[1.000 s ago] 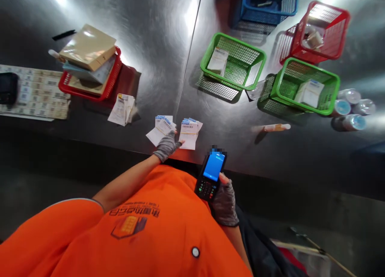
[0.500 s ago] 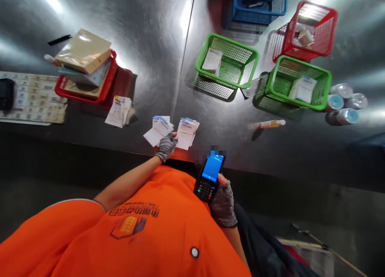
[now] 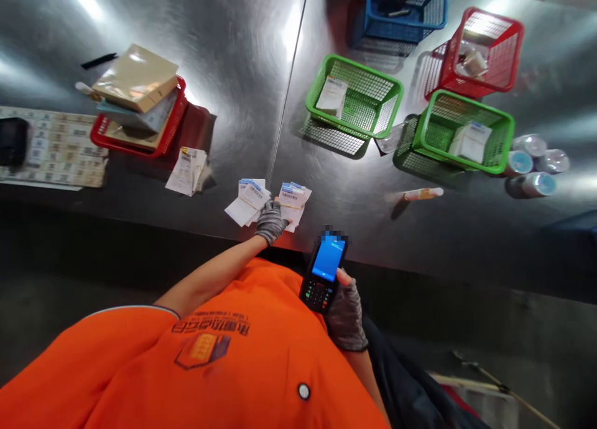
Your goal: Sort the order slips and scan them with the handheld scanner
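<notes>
Two bundles of white paper slips with blue tops lie side by side near the front edge of the metal table. My left hand point(image 3: 272, 222), in a grey fingerless glove, is at the left edge of the right bundle point(image 3: 293, 201), its fingertips touching the slips and apart. The left bundle point(image 3: 248, 202) lies close beside that hand. Wrapped round a black handheld device point(image 3: 321, 276) with a lit blue screen is my gloved right hand point(image 3: 346, 314), off the table's front edge.
A red basket point(image 3: 175, 124) with packets and another slip bundle point(image 3: 187, 171) are on the left. Green baskets point(image 3: 351, 129) point(image 3: 501, 165), a red basket point(image 3: 513, 59), a blue basket point(image 3: 405, 29), a tube point(image 3: 423, 194) and several clear containers point(image 3: 540, 184) stand to the right.
My left hand has moved right, from between the two bundles onto the left edge of the right one. My right hand still holds the device.
</notes>
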`<state>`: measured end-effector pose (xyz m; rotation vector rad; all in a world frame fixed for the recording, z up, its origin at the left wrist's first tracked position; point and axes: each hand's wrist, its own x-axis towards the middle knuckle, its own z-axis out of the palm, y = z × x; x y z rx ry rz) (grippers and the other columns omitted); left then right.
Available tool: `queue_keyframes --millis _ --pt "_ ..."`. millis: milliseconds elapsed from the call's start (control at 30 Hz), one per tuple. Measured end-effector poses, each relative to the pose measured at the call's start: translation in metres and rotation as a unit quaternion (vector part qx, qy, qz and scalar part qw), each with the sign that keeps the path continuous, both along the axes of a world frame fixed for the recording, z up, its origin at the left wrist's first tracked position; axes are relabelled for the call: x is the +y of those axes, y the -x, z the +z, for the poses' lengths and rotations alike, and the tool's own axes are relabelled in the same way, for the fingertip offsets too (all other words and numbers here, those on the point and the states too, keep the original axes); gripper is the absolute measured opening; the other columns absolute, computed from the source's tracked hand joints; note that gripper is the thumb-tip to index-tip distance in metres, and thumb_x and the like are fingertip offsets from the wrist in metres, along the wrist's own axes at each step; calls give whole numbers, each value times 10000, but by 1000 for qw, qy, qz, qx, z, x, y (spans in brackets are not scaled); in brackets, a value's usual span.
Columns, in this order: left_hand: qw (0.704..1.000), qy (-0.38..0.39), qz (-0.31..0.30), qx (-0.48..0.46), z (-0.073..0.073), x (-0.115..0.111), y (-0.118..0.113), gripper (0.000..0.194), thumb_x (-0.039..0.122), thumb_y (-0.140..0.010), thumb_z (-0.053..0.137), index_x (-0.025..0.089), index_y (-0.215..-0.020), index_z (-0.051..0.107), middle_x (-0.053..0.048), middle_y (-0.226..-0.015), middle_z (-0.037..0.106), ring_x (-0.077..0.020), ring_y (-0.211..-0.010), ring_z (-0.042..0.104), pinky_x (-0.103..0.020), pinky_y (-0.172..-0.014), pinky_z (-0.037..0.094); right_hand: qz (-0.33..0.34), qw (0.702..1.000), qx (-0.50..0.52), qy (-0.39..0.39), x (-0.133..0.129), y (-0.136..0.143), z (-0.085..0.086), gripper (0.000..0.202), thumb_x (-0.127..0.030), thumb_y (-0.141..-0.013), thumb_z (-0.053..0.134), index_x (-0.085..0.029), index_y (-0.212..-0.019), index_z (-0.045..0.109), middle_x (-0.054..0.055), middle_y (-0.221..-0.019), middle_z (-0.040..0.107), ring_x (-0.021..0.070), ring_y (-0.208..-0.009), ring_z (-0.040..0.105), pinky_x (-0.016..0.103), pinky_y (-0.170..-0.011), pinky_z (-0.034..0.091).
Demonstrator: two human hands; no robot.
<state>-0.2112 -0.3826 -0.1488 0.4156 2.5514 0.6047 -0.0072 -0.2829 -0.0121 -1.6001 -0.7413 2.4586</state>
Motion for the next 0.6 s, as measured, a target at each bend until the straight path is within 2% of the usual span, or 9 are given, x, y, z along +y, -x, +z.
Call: queue_keyframes --millis 100,233,300,367,433,500,600 --pt "1000 1 -5 10 2 2 -6 726 478 -864 764 62 -1429 577 -258 -1439 605 -414 -1370 558 -514 -1153 460 -4 1000 4 14 1 -4 -5 284 -474 -649 900 -249 -786 794 -52 -750 790 148 -604 678 264 -611 574" --pt "1000 -14 6 19 5 1 -7 640 308 -816 798 110 -1397 614 -209 -1407 651 -393 -1379 566 -506 -1184 444 -13 1000 13 22 0 -4 -6 284 -474 -651 898 -248 -779 785 -48 -772 798 158 -627 692 271 -624 581" --pt "998 -49 44 15 8 1 -5 557 202 -778 783 152 -1318 658 -170 -1340 693 -371 -1338 599 -500 -1188 442 -1 1000 15 25 0 -2 -5 307 -492 -651 889 -240 -795 788 -36 -793 805 167 -628 692 284 -622 581" --pt "988 -111 107 -6 10 1 -2 394 151 -767 740 190 -1157 698 -139 -1216 733 -352 -1256 642 -510 -1172 449 13 1000 15 22 1 -2 -3 330 -507 -661 876 -237 -833 798 -25 -822 814 176 -641 697 293 -631 583" --pt "968 -182 169 -37 11 2 1 204 154 -779 693 204 -976 676 -121 -1055 742 -336 -1138 680 -525 -1134 469 20 1000 15 15 1 -1 -1 341 -513 -672 867 -239 -866 806 -19 -849 821 188 -669 708 301 -645 588" --pt "949 -231 207 -63 13 1 3 99 195 -802 655 207 -892 616 -106 -950 721 -305 -1025 700 -513 -1069 514 19 1000 15 16 2 -2 1 344 -517 -668 869 -238 -860 808 -12 -857 822 204 -698 722 313 -654 593" --pt "915 -299 247 -109 19 -6 7 177 309 -832 632 205 -968 585 -93 -960 721 -256 -943 712 -466 -975 572 10 999 18 30 2 -2 4 355 -523 -647 883 -237 -845 812 -12 -838 818 205 -692 721 314 -642 591"
